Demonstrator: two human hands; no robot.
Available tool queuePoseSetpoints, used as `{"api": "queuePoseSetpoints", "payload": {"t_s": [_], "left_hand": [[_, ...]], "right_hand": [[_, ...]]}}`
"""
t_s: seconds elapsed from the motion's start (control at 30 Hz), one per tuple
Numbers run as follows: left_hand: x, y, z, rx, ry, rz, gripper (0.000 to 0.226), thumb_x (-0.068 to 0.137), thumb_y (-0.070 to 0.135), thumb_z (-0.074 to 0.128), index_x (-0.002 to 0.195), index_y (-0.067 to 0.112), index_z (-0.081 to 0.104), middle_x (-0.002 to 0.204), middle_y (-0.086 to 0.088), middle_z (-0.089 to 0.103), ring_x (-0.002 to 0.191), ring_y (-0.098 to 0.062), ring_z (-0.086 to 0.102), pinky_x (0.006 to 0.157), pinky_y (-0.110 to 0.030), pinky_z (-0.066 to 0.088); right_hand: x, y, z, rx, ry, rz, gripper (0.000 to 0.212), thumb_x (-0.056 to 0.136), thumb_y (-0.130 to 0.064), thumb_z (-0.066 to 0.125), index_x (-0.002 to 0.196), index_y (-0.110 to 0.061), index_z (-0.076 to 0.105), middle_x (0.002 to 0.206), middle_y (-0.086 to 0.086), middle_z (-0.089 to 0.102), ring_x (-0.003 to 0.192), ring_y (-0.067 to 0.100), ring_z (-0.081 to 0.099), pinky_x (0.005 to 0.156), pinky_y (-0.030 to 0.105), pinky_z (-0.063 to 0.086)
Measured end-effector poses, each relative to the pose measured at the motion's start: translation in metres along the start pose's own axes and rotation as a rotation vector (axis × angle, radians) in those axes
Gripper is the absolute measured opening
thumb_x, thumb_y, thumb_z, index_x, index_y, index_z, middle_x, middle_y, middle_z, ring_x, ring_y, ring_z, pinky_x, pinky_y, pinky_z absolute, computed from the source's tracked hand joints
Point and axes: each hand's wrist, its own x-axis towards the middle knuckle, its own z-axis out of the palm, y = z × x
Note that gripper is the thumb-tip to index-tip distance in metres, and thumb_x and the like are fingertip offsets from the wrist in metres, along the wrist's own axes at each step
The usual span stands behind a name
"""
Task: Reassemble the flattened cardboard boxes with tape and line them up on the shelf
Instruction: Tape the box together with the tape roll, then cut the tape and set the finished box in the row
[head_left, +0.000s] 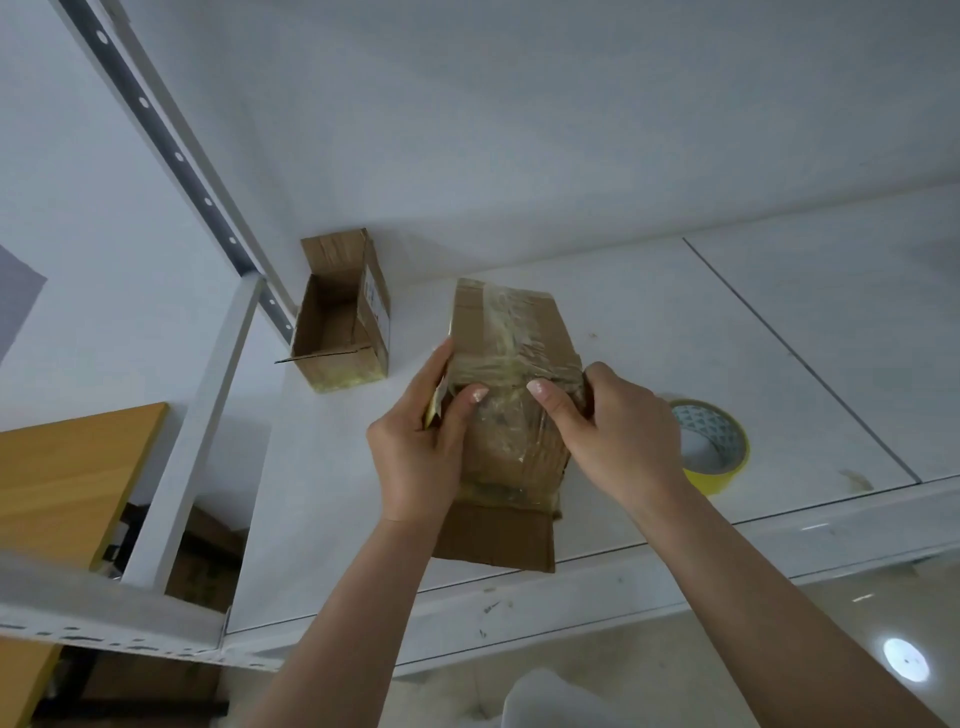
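Note:
A brown cardboard box (511, 332), wrapped in wrinkled clear tape, lies on the white shelf (649, 322) in the middle of the view. My left hand (415, 447) grips its left side, thumb pressed on top. My right hand (613, 431) grips its right side, thumb also on the taped face. One loose flap (493, 538) hangs over the shelf's front edge. A second box (337, 317), assembled and open on top, stands at the back left of the shelf. A roll of yellow tape (714, 447) lies flat just right of my right hand.
A white perforated upright (171, 150) and a white post (192, 415) frame the shelf's left side. A wooden board (67, 478) sits lower left. The shelf's front rail (623, 587) runs below my wrists. A seam (800, 358) splits the shelf panels.

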Motion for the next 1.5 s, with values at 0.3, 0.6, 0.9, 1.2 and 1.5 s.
{"api": "queuePoseSetpoints", "payload": {"t_s": [0.3, 0.6, 0.9, 1.2, 1.5], "left_hand": [[-0.010, -0.005, -0.016, -0.038, -0.083, -0.050, 0.059, 0.078, 0.058, 0.067, 0.128, 0.027, 0.061, 0.116, 0.029, 0.065, 0.112, 0.003, 0.061, 0.092, -0.023, 0.053], [-0.028, -0.001, -0.036, -0.005, -0.079, -0.213, 0.053, 0.064, 0.065, 0.071, 0.110, 0.040, 0.065, 0.106, 0.025, 0.069, 0.100, 0.001, 0.066, 0.074, -0.021, 0.058], [-0.048, 0.007, -0.065, 0.152, 0.083, -0.215, 0.034, 0.074, 0.064, 0.068, 0.068, 0.032, 0.060, 0.062, 0.007, 0.060, 0.052, -0.008, 0.051, 0.050, -0.018, 0.043], [-0.029, 0.019, -0.060, 0.296, -0.078, -0.295, 0.042, 0.063, 0.078, 0.059, 0.083, 0.042, 0.066, 0.086, 0.031, 0.068, 0.068, 0.004, 0.062, 0.061, -0.018, 0.046], [0.060, 0.039, -0.060, 0.682, -0.309, -0.157, 0.073, 0.064, 0.090, 0.050, 0.109, 0.035, 0.067, 0.086, 0.017, 0.060, 0.085, -0.014, 0.056, 0.081, -0.037, 0.048]], "right_hand": [[-0.007, 0.008, 0.006, -0.032, -0.082, -0.003, 0.077, 0.060, -0.095, 0.007, 0.068, -0.025, 0.036, 0.058, -0.010, 0.049, 0.056, 0.014, 0.051, 0.050, 0.028, 0.030], [0.045, 0.033, 0.010, 0.201, 0.027, 0.177, 0.041, 0.094, -0.052, 0.049, 0.107, -0.014, 0.055, 0.103, 0.003, 0.060, 0.096, 0.025, 0.059, 0.078, 0.034, 0.041], [0.087, 0.028, 0.018, 0.566, -0.356, 0.100, 0.062, 0.099, -0.040, 0.051, 0.152, -0.020, 0.026, 0.156, 0.001, 0.031, 0.137, 0.013, 0.033, 0.105, 0.029, 0.029], [0.073, 0.039, 0.000, 0.466, -0.057, 0.222, 0.050, 0.093, -0.052, 0.053, 0.126, -0.016, 0.061, 0.110, -0.001, 0.064, 0.109, 0.023, 0.061, 0.093, 0.042, 0.051], [0.029, 0.030, -0.030, 0.871, -0.285, 0.381, 0.032, 0.100, -0.047, 0.046, 0.096, -0.019, 0.061, 0.056, 0.012, 0.062, 0.049, 0.029, 0.065, 0.046, 0.032, 0.051]]}}
